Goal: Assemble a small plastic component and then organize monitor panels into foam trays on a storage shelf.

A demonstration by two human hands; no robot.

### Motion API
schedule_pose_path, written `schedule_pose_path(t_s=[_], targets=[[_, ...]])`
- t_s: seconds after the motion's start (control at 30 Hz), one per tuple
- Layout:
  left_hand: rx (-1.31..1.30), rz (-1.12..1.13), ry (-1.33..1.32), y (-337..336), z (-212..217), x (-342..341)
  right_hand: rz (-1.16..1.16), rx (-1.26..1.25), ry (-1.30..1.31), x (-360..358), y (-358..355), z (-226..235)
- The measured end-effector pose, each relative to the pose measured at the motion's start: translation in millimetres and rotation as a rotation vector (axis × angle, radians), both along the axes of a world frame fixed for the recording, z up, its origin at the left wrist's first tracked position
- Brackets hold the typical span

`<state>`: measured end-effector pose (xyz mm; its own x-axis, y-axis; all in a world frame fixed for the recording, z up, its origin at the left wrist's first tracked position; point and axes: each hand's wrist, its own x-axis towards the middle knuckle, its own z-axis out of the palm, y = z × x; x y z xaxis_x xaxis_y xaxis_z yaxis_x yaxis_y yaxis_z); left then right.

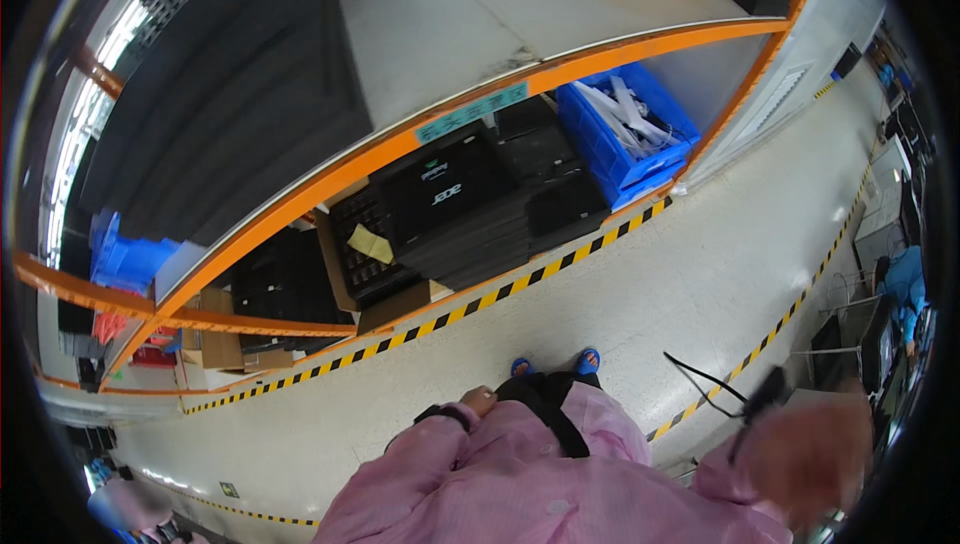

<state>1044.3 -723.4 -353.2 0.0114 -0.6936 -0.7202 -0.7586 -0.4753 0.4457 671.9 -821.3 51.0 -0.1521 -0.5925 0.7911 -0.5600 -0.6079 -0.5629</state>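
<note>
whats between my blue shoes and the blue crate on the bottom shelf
In the head view, pale bare floor and a yellow-and-black striped line lie between the blue shoes and the blue crate; nothing else stands there.

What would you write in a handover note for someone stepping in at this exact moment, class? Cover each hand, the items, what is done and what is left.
Left hand: low at the waist against the pink coat, nothing visible in it.
Right hand: raised and blurred, at a black corded device; grip unclear.
Things: blue bin of white strips and black cases sit on the orange rack, lower shelf, ahead.
Done: nothing from the rack is in hand.
Left: shelf items all untouched.
</note>
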Motion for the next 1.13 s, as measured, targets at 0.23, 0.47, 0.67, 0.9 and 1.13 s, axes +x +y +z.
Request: schedule_pose_path(t_s=[0.23, 0.47, 0.67, 0.9, 1.13], targets=[[0.114, -0.128, -0.197, -17.6, -6.5, -12.2, 0.117, 1.539, 1.052, 3.9, -33.3, -291.1], [-0.49, -0.562, -0.037, -186.4, -62.6, -136.7, 0.177, 2.026, 0.355, -4.3, -17.0, -442.6], [-0.908, -0.278, -0.139, -446.4, -120.6, -224.2, -0.098, 2.031, 0.244, -25.5, -49.2, -442.3], [-0.567, -0.164, -0.274, -609.4, -189.4, -206.0, -0.32, 1.802, 0.145, -51.9, -105.4, -464.6], [-0.429, -0.134, -0.226, -620.1, -196.2, -210.9, -0.325, 1.805, 0.102, -54.4, -112.3, -477.5]])
